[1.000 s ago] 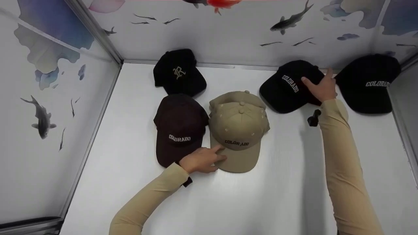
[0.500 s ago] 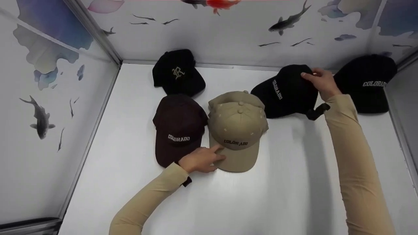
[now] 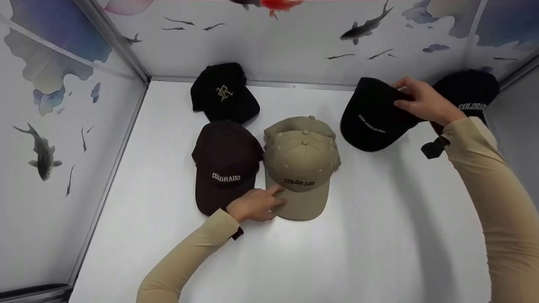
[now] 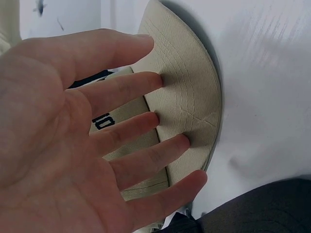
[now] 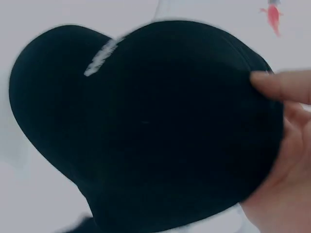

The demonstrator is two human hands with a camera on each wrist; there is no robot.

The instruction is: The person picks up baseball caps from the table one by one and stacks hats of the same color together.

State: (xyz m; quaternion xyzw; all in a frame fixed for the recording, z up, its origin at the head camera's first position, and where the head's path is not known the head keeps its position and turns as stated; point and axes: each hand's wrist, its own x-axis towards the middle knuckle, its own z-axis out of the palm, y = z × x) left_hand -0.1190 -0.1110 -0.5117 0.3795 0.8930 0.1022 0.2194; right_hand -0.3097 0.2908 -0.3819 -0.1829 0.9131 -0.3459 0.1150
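Note:
My right hand [image 3: 427, 101] pinches a black baseball cap [image 3: 370, 113] with COLORADO on its front, near the back right. Thumb [image 5: 267, 85] and fingers grip the crown's edge in the right wrist view, and the cap is tilted with its brim toward the front left. My left hand [image 3: 254, 205] rests at the brim of a beige COLORADO cap [image 3: 305, 160] in the middle. Its fingers are spread and fairly straight over the brim [image 4: 189, 92] in the left wrist view. Behind that cap, a second beige crown [image 3: 290, 123] shows, mostly covered.
A dark maroon COLORADO cap [image 3: 227, 155] sits beside the beige ones on the white table [image 3: 337, 261]. At the back left lies a black cap with a gold R [image 3: 223, 92]. Another black COLORADO cap [image 3: 467, 86] stands in the back right corner. Printed walls enclose the table.
My right hand has lifted and turned the black cap: its lettering first swung left, then its brim swung toward the front. My left hand has stayed at the beige brim. The view has shifted slightly.

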